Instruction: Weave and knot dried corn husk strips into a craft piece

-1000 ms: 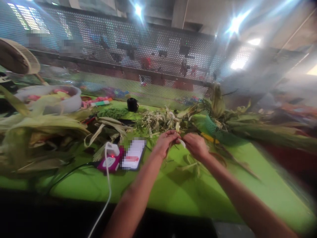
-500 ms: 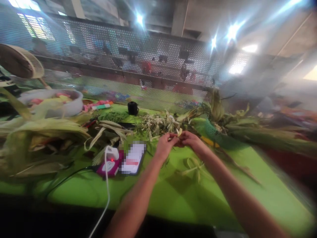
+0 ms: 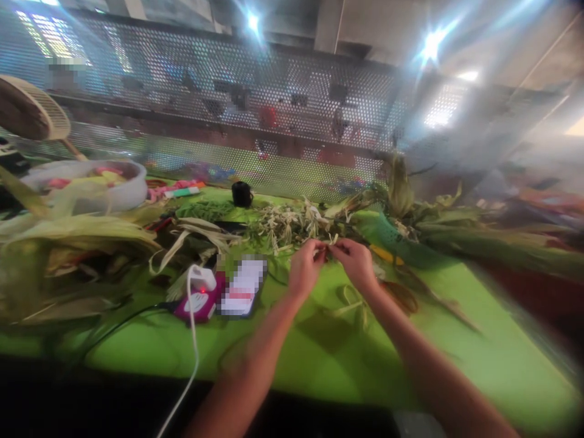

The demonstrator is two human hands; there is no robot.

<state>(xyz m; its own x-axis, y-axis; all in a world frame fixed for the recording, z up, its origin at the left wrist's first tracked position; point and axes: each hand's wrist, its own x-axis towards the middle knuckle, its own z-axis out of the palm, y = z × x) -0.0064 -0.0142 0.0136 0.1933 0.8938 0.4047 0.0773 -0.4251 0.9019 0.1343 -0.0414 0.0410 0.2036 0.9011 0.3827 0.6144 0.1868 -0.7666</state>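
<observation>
My left hand and my right hand meet above the green tabletop, their fingertips pinched close together. Between them is a small pale strip of leaf, its ends poking up over the fingertips; it looks like plant fibre or husk. Just beyond the fingers lies a bunch of pale, knotted leaf pieces. Below my right wrist rests a loose, thin green strip on the table. A brown loop shows beside my right forearm.
Left of my arms are a phone and a magenta power box with a white plug and cable. Large dried leaves heap at the left, before a white basin. A black cup and a green basket stand farther back.
My fingers have shifted around the pale strip, which now shows as thinner ends above them. The right hand is more raised and bent. The brown loop has come into sight by the right forearm.
</observation>
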